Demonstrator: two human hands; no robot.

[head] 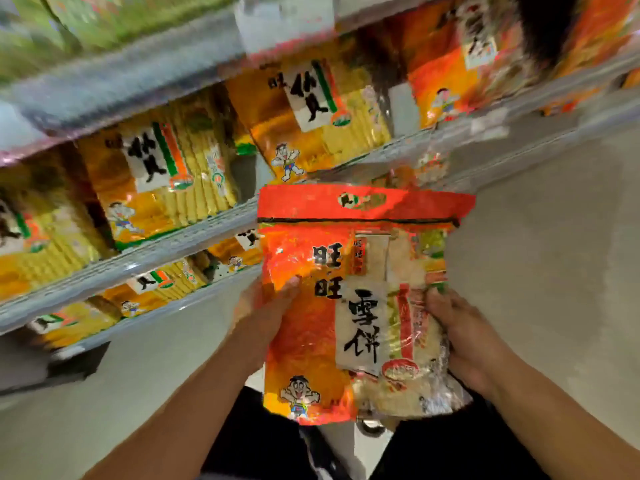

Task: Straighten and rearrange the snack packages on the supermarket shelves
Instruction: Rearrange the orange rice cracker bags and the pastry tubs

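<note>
Hands grip one large red-orange rice cracker bag (pixel 349 306) from both sides, out in front of the shelving and clear of it. The left hand (pixel 263 306) clasps the bag's left edge about halfway up, thumb lying on the printed front and the other fingers hidden behind. The right hand (pixel 460 334) holds the right edge a little lower, fingers curled round onto the clear window where pale crackers show. Between them the bag stands upright, its long axis vertical, red sealed header at the top, cartoon boy at the bottom, printed face turned toward the camera. Both forearms reach up from the lower corners of the view, bare, converging on the bag. Left of the bag, grey metal shelves (pixel 180 237) run slanted across the view; on them yellow-orange cracker packs (pixel 159 178) stand in rows, faces outward, blurred. Further right on the same level sits a redder pack (pixel 446 67). Green packages (pixel 69 22) fill the top shelf, too smeared to read. Pale floor (pixel 554 254) lies to the right.
</note>
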